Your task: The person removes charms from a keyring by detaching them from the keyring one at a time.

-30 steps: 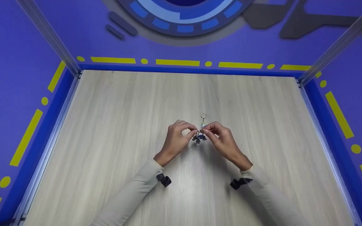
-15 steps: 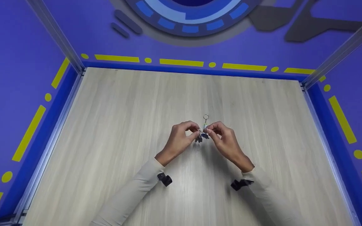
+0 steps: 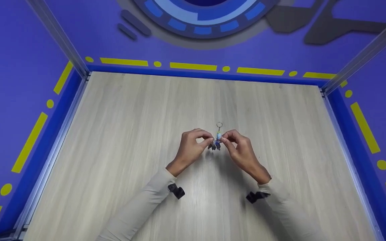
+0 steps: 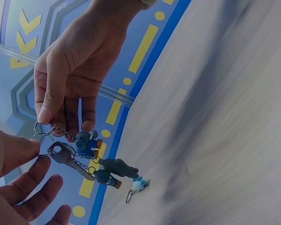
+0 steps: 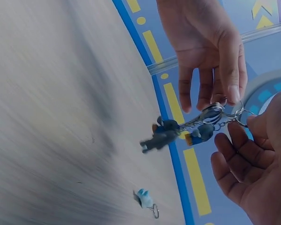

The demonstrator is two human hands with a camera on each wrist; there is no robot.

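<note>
Between thumb and fingertip, my left hand (image 3: 193, 144) pinches a metal ring that carries a key (image 4: 63, 154). My right hand (image 3: 241, 150) pinches a split ring (image 5: 244, 118) close beside it. Small grey-blue figurine charms hang on short chains below the fingertips: one charm (image 4: 86, 142) near the right hand, a longer grey charm (image 4: 118, 168) and another charm (image 4: 106, 178) lower down. Whether the two rings are linked is too small to tell. On the table just beyond the hands lies a separate light-blue keychain (image 3: 218, 134) with its ring pointing away.
The pale wood table (image 3: 129, 117) is enclosed by blue printed panels (image 3: 179, 50) at the back and sides. Metal rails run along its side edges. A black wrist camera (image 3: 177, 191) sits on the left sleeve, and a second wrist camera (image 3: 257, 196) on the right.
The hands stay close together, with small fingertip shifts. The hanging charms have swung and regrouped beneath them. More of the light-blue keychain shows between the hands now.
</note>
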